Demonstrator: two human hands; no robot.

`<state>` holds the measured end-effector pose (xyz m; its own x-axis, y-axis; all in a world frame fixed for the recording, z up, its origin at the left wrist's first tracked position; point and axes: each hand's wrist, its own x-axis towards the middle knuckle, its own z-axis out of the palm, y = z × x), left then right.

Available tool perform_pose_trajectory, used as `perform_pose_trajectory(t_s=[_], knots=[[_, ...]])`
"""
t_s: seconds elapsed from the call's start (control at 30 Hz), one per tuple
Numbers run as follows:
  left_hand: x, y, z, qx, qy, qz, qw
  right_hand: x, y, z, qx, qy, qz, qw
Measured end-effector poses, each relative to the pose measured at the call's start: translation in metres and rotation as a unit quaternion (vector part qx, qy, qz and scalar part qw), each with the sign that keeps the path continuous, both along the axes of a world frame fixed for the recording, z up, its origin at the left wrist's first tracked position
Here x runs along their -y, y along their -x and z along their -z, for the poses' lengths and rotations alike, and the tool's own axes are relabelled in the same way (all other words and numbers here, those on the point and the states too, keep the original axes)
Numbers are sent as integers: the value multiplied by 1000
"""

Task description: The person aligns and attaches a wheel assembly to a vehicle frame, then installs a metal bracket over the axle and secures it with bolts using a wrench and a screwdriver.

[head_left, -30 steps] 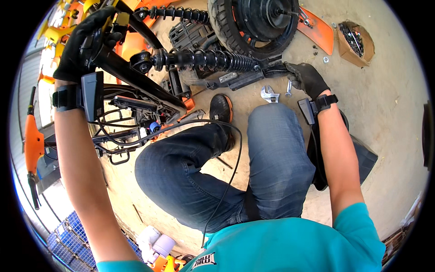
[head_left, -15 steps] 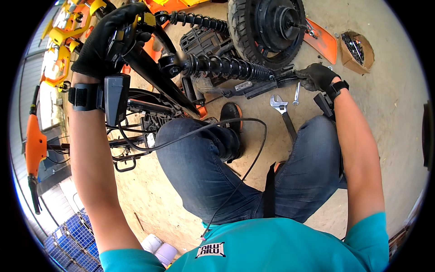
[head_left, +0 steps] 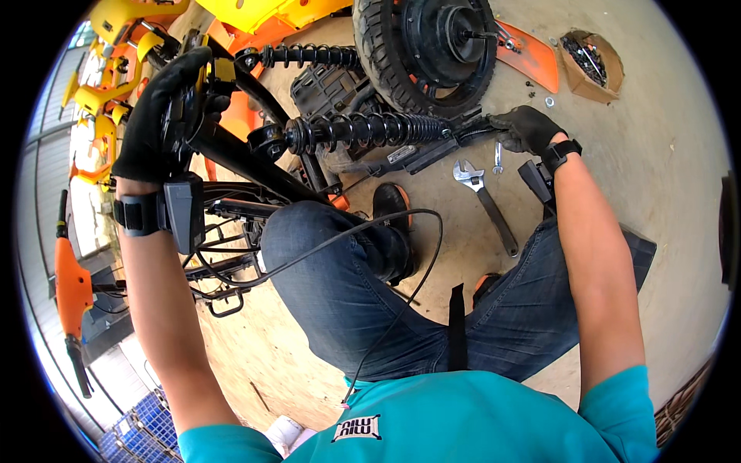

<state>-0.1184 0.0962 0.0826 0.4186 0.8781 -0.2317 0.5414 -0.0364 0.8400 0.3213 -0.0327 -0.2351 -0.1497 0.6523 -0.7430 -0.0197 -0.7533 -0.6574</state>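
Right hand [head_left: 527, 130] sits between adjustable wrench [head_left: 494, 214] and cardboard box [head_left: 590, 90].

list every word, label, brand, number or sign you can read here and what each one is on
Teal shirt: dark lettering on a pale patch; I won't copy it out.
Black bar below the spring: a silvery label, too small to read.
I can make out no other text.
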Motion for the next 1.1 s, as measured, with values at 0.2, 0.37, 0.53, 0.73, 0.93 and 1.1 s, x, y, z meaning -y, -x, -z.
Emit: perform_pose_trajectory(t_s=[0.2,0.37,0.53,0.73,0.93,1.1], knots=[[9,-13,-7,39,58,-90,994,-5,-5,20,35,-74,-74,994],[11,-4,-9,-26,3,-23,999,0,-7,25,36,-100,-50,993],[3,20,-19,-289,-258,146,910,3,0,9,4,-25,25,999],[71,-50,-71,-291,-336,52,894,3,0,6,35,-1,0,999],[183,-151,-45,-255,-294,29,921,3,-6,15,17,-57,-67,996],[174,-222,64,-168,-221,273,921,6,-6,19,20,-8,16,1000]])
